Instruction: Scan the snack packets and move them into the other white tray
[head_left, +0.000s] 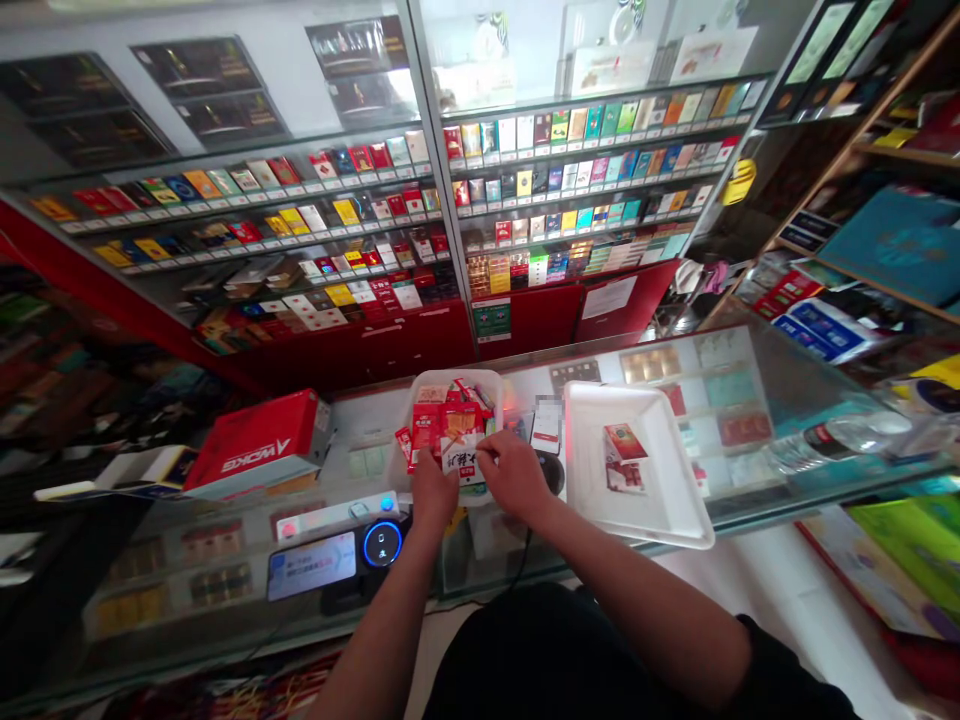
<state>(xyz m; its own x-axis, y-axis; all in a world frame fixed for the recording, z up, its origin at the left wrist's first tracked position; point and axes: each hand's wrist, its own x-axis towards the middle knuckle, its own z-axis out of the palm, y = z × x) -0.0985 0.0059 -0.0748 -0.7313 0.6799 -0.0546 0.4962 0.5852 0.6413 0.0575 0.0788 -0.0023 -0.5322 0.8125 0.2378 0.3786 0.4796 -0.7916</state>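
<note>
A white packet (460,458) with black lettering and a red patch is held between my two hands, over a white tub (493,384) of small snack packets. My right hand (517,474) pinches its right edge, fingers closed. My left hand (435,488) closes at its left edge, against a red packet (425,424); part of its grip is hidden. Several more red packets lie in the tub. Right of it stands a white tray (667,440) with a red packet (625,443) and another small packet inside.
The glass counter (364,430) also carries a red box (259,440), a payment device (382,543) with a lit blue ring, a phone (547,424) and a clear plastic bottle (844,440) lying down. Shelves of cigarette packs (570,180) stand behind it.
</note>
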